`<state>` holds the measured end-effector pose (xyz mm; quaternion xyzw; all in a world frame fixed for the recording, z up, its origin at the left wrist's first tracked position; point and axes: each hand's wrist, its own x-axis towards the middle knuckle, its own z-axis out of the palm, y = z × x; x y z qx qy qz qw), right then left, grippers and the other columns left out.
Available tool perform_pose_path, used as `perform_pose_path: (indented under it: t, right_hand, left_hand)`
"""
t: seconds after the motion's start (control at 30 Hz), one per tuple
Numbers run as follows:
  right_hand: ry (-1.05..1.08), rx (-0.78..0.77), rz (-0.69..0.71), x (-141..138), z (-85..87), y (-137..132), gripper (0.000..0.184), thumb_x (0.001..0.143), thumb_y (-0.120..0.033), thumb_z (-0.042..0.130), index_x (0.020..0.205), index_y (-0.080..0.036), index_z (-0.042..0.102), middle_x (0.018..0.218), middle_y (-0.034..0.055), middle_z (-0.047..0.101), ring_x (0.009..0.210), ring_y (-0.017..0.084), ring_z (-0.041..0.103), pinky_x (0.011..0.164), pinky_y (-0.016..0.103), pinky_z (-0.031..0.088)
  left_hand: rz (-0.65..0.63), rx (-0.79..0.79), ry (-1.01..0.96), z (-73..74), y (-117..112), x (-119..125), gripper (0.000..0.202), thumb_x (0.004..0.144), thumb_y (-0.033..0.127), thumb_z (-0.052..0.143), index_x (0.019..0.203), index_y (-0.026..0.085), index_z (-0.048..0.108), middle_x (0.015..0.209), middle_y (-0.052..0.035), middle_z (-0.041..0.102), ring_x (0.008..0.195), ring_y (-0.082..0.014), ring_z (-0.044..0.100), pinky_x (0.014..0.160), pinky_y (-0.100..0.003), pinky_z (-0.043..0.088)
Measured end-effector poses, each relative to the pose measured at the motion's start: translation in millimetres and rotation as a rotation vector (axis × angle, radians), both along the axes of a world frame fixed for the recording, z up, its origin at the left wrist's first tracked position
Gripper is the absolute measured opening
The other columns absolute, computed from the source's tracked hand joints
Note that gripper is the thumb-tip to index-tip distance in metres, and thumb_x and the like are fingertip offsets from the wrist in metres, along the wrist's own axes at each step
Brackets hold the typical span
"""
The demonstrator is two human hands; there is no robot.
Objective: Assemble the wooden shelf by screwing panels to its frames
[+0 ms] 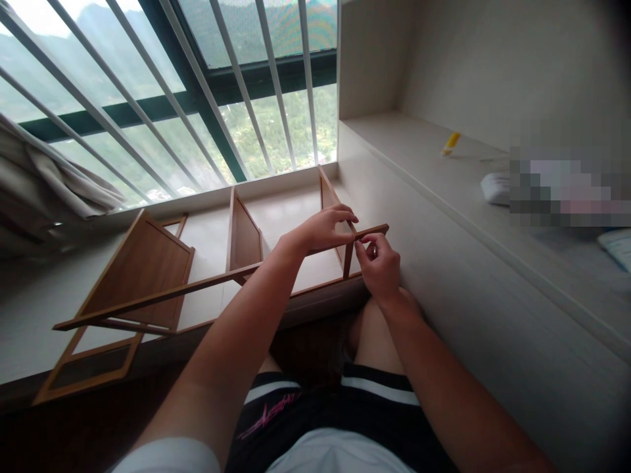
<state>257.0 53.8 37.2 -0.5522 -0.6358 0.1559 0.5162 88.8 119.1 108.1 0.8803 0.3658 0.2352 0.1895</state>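
Observation:
A brown wooden shelf frame with several upright panels rests on a pale window ledge in front of me. A long wooden rail (162, 293) runs across its near side, from the lower left to the right end. My left hand (326, 230) is closed over this rail near its right end, beside the rightmost panel (331, 192). Just right of it, my right hand (380, 264) pinches at the joint under the rail, thumb and finger together. Whatever lies between those fingertips is too small to make out. The middle panel (245, 230) and the left panel (140, 272) stand behind the rail.
White window bars (269, 72) rise behind the ledge, with a curtain (44, 174) at left. To my right, a pale raised surface (419, 141) bears a yellow object (451, 143), a white object (495, 188) and a pixelated patch.

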Motion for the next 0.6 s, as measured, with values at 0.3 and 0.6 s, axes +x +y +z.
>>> perform_pose_path:
  t: [0.3, 0.6]
  right_hand:
    - [-0.091, 0.0, -0.026, -4.1, 5.8, 0.0, 0.028, 0.09, -0.043, 0.051, 0.082, -0.021, 0.064, 0.057, -0.002, 0.052, 0.053, 0.013, 0.049, 0.06, 0.025, 0.037]
    - [-0.03, -0.063, 0.017, 0.4, 4.5, 2.5, 0.039, 0.095, -0.045, 0.039, 0.075, -0.02, 0.062, 0.06, 0.0007, 0.057, 0.059, 0.016, 0.053, 0.06, 0.026, 0.036]
  left_hand:
    - [0.021, -0.013, 0.005, 2.1, -2.2, 1.4, 0.037, 0.079, 0.032, 0.063, 0.113, 0.018, 0.068, 0.123, -0.0093, 0.059, 0.113, -0.0215, 0.057, 0.103, -0.033, 0.044]
    - [0.023, -0.017, -0.006, 1.3, -2.4, 1.3, 0.037, 0.08, 0.036, 0.062, 0.113, 0.018, 0.068, 0.121, -0.0097, 0.059, 0.111, -0.0211, 0.058, 0.102, -0.033, 0.044]
